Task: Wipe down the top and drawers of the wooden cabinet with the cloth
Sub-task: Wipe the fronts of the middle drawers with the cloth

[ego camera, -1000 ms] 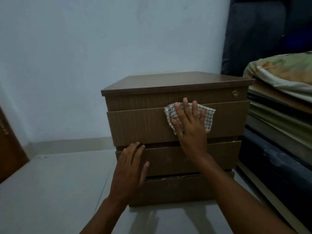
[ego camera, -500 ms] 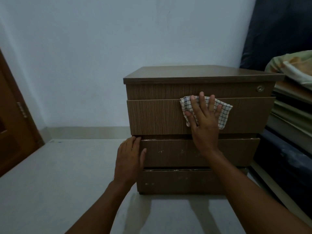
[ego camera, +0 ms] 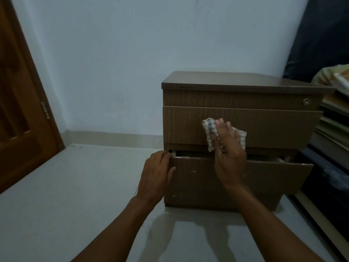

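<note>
The wooden cabinet (ego camera: 243,95) stands on the floor (ego camera: 75,195) against the far wall, right of centre. The right hand (ego camera: 229,154) lies flat, fingers spread, pressing the checked cloth (ego camera: 209,133) against the lower part of the upper drawer front (ego camera: 273,127); it presses the cloth, not clasping it. The left hand (ego camera: 156,173) grips the left end of the middle drawer (ego camera: 268,176), fingertips hooked over its top edge. That drawer stands pulled out slightly, a dark gap showing above it. A round lock (ego camera: 306,101) sits at the top right. A wooden door (ego camera: 20,110) stands at far left.
</note>
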